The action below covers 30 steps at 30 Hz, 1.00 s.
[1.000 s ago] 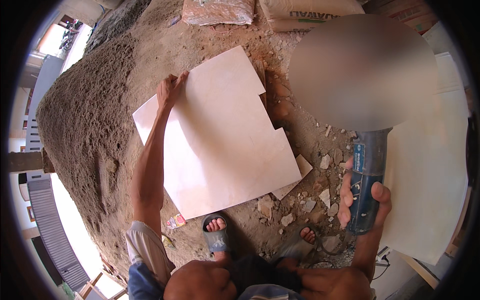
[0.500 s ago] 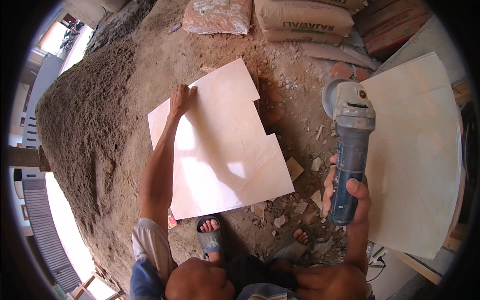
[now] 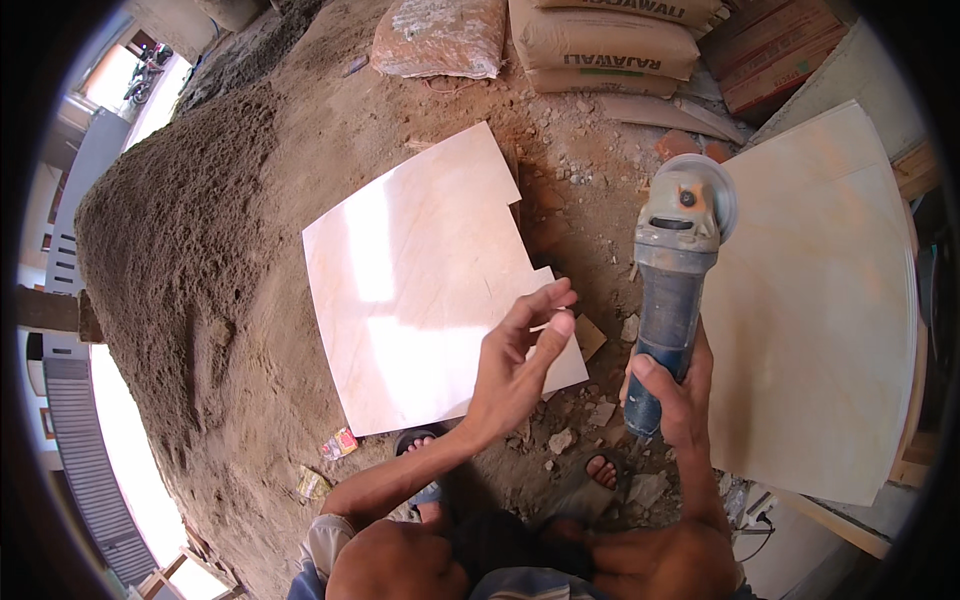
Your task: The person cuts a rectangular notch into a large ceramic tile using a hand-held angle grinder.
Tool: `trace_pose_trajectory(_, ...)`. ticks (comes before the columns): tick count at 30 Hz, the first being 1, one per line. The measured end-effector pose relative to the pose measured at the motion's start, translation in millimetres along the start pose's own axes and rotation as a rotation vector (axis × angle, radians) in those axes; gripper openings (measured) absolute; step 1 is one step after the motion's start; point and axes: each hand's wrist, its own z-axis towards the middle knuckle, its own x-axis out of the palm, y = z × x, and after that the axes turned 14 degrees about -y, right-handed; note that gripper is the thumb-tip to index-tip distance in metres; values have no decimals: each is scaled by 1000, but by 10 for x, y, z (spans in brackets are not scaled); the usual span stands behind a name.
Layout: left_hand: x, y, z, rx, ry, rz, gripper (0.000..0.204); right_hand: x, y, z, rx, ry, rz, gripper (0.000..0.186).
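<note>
An angle grinder (image 3: pixel 672 285) with a blue body and a grey metal head is held upright in my right hand (image 3: pixel 672 395), fingers wrapped round its lower body. Its pale round disc (image 3: pixel 722 190) shows at the top right of the head. A large cream floor tile (image 3: pixel 410 290) lies on the ground before me, with a rectangular notch cut in its right edge. Over the tile's lower right part hovers my left hand (image 3: pixel 520 355), empty, its fingers slightly curled and thumb apart, reaching toward the grinder without touching it.
More large cream tiles (image 3: pixel 810 310) are stacked at the right. A sand heap (image 3: pixel 180 220) rises at the left. Filled sacks (image 3: pixel 605 50) and a dusty sack (image 3: pixel 440 38) lie at the far side, beside cardboard boxes (image 3: pixel 775 60). Broken tile pieces (image 3: pixel 562 440) litter the ground near my feet.
My left hand has let go of the tile's far left edge and moved right and nearer. The grinder has shifted slightly left and turned, so its disc shows on the other side.
</note>
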Motion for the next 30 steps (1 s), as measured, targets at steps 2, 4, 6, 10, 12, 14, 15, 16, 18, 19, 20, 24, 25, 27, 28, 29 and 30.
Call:
trace_pose_trajectory(2, 287, -3, -125, -18, 68, -122, 69, 77, -70, 4, -141, -25, -46, 65)
trace_pose_trajectory(4, 435, -50, -178, -33, 54, -194, 76, 179, -153, -20, -233, -42, -94, 64)
trace_pose_trajectory(6, 477, -74, -178, -55, 92, -160, 75, 209, -216, -66, -279, -68, -170, 63)
trace_pose_trajectory(10, 485, 14, -174, -170, 108, -237, 75, 185, -384, -90, -355, -80, -338, 64)
trace_pose_trajectory(12, 463, 91, -172, -198, 116, -260, 74, 171, -492, -86, -339, -89, -404, 65)
trace_pose_trajectory(14, 421, 206, -174, -209, 120, -245, 70, 188, -557, -108, -290, -85, -451, 65)
trace_pose_trajectory(15, 427, 235, -172, -220, 125, -239, 68, 181, -582, -108, -303, -107, -464, 62)
trace_pose_trajectory(16, 424, 255, -170, -229, 127, -231, 66, 186, -605, -108, -316, -125, -475, 59)
trace_pose_trajectory(18, 355, 337, -128, -228, 153, -151, 63, 205, -734, -59, -344, -149, -466, 56)
trace_pose_trajectory(19, 313, 390, -76, -218, 186, -84, 61, 154, -833, 6, -360, -165, -449, 56)
trace_pose_trajectory(20, 258, 418, -49, -207, 215, -14, 59, 112, -879, 52, -376, -177, -431, 57)
trace_pose_trajectory(24, -224, 391, -116, -135, 89, 111, 53, 50, -878, 323, -295, -259, -591, 54)
trace_pose_trajectory(25, -413, 379, -111, -154, 33, 112, 51, 10, -885, 424, -315, -287, -645, 54)
trace_pose_trajectory(27, -884, 421, -99, -158, -111, 155, 48, -35, -973, 663, -355, -332, -713, 63)
trace_pose_trajectory(28, -1132, 492, -87, -140, -189, 183, 47, -83, -1089, 799, -425, -380, -754, 65)
trace_pose_trajectory(29, -1365, 498, -113, -149, -289, 213, 47, -117, -1249, 944, -494, -423, -788, 67)
trace_pose_trajectory(30, -1587, 499, -135, -156, -387, 239, 47, -147, -1340, 1081, -567, -468, -825, 69)
